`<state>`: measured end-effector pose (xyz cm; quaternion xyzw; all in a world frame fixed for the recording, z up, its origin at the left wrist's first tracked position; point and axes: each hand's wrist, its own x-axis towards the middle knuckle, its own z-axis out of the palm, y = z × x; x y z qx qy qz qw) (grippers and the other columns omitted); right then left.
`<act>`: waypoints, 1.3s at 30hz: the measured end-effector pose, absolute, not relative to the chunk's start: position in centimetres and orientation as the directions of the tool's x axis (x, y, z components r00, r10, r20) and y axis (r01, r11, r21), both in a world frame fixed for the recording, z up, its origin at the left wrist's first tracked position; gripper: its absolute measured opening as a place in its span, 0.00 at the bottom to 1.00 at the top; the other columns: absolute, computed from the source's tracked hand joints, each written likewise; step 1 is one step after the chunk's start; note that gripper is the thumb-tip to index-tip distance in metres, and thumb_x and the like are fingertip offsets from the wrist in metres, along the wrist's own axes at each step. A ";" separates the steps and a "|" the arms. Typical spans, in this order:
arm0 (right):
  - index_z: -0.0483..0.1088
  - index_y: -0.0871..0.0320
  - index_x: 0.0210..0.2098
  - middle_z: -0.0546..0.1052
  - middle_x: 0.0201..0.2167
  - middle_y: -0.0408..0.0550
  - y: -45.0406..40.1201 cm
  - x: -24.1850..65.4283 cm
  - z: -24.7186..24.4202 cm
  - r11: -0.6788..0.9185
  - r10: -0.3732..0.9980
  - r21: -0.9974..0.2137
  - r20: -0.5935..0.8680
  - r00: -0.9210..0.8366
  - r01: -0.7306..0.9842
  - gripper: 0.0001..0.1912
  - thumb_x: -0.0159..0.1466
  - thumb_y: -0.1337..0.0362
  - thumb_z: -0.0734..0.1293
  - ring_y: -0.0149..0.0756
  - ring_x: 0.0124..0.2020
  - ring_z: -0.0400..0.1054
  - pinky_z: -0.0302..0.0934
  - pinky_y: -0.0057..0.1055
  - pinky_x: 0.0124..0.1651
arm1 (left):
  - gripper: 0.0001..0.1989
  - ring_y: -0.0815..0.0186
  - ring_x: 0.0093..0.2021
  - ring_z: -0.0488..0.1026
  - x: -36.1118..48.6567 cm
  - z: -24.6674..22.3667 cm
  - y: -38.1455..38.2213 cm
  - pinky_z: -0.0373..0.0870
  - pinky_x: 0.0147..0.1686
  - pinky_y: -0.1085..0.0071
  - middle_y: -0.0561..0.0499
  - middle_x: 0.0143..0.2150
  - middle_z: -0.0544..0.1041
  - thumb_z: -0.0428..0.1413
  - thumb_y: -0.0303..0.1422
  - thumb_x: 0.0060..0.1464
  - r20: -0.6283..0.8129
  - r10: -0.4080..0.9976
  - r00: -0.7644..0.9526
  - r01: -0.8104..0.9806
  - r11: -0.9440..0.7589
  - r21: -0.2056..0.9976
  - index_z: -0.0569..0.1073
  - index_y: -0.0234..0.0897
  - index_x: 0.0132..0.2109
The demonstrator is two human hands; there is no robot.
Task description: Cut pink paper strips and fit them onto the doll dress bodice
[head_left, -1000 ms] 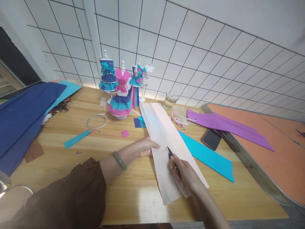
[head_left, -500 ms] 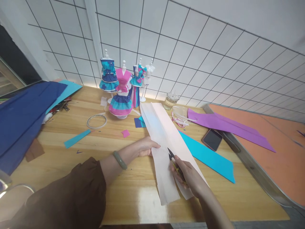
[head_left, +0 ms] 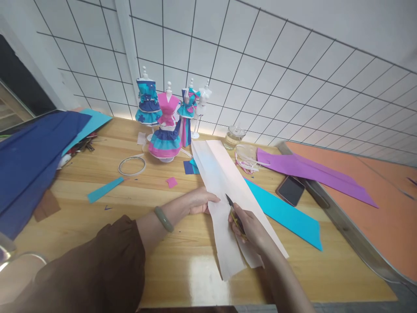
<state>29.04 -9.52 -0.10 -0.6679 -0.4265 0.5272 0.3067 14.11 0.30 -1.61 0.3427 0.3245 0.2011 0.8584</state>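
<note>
A long, thin white sheet [head_left: 218, 174], paper or cloth, lies slantwise over the table, split by a cut from its near end. My left hand [head_left: 199, 201] pinches its left edge between thumb and fingers. In my right hand [head_left: 249, 226] is a pair of thread snips [head_left: 237, 221] with dark pointed blades and yellow on the handle. The blades point away from me at the top of the cut, just right of my left thumb, and look closed together. My right fingers partly hide the handle and the cut strips beneath.
Doll-size dress forms [head_left: 167, 117], most in blue and pink dresses, stand by the tiled wall. Right of the sheet are a glass [head_left: 234, 137], a phone [head_left: 290, 190], a turquoise strip [head_left: 286, 215] and a purple strip [head_left: 312, 174]. Dark blue material [head_left: 35, 156] covers the left side.
My right hand with the snips has moved forward and slightly left along the sheet. The blades, apart before, look closed now, and the cut reaches farther. My left hand has stayed in place.
</note>
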 end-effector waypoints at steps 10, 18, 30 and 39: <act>0.63 0.58 0.24 0.58 0.07 0.35 -10.2 28.9 0.4 -0.445 0.894 -0.854 -0.439 0.088 0.268 0.26 0.63 0.45 0.49 0.26 0.08 0.49 0.45 0.26 0.17 | 0.16 0.57 0.36 0.76 14.0 -2.2 0.5 0.72 0.36 0.63 0.39 0.37 0.78 0.59 0.21 0.39 -0.372 0.547 0.750 -0.136 0.677 0.723 0.73 0.28 0.40; 0.62 0.58 0.23 0.58 0.08 0.36 -9.3 28.6 0.9 -0.460 0.888 -0.842 -0.441 0.129 0.283 0.24 0.63 0.47 0.51 0.26 0.09 0.50 0.46 0.27 0.17 | 0.18 0.57 0.37 0.75 14.1 -2.2 0.4 0.71 0.37 0.61 0.38 0.39 0.77 0.60 0.21 0.38 -0.374 0.557 0.742 -0.145 0.677 0.722 0.73 0.28 0.41; 0.62 0.58 0.20 0.59 0.07 0.38 -9.1 28.2 1.3 -0.419 0.908 -0.836 -0.387 0.160 0.354 0.27 0.64 0.47 0.48 0.29 0.11 0.53 0.52 0.30 0.23 | 0.20 0.57 0.38 0.75 14.1 -2.4 0.5 0.71 0.38 0.63 0.40 0.39 0.77 0.62 0.22 0.36 -0.351 0.585 0.731 -0.192 0.670 0.717 0.73 0.30 0.41; 0.60 0.57 0.20 0.58 0.07 0.38 -9.2 28.5 0.9 -0.362 0.932 -0.849 -0.333 0.143 0.385 0.27 0.64 0.46 0.48 0.30 0.14 0.54 0.51 0.30 0.25 | 0.20 0.57 0.39 0.75 14.0 -2.0 0.4 0.72 0.38 0.63 0.40 0.43 0.77 0.61 0.22 0.39 -0.351 0.586 0.731 -0.185 0.665 0.724 0.73 0.31 0.44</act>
